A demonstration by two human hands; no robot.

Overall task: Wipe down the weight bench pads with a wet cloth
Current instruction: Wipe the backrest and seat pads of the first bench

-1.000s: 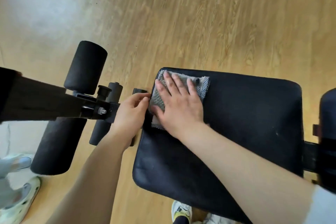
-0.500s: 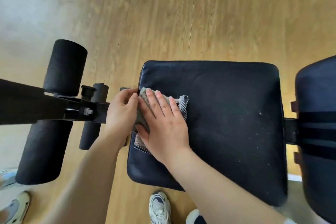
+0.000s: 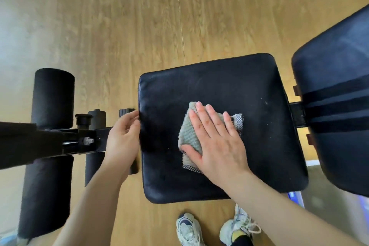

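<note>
- At the far left of the frame, black foam rollers [image 3: 53, 98] sat across the bench's black frame bar [image 3: 40, 142].
- Left of centre, my left hand [image 3: 123, 142] gripped the left edge of the seat pad [image 3: 219, 86], fingers together and curled against it.
- In the centre, the grey cloth [image 3: 188, 136] lay on the seat pad under my right hand [image 3: 219, 144]. My fingers [image 3: 201, 118] were straight, slightly spread and pressed flat, and cloth showed past the fingertips and beside my thumb.
- At bottom centre, my shoes [image 3: 187, 229] stood on the wooden floor [image 3: 139, 26].
- At the right edge, the back pad [image 3: 335, 66] sat just beside the seat pad.
</note>
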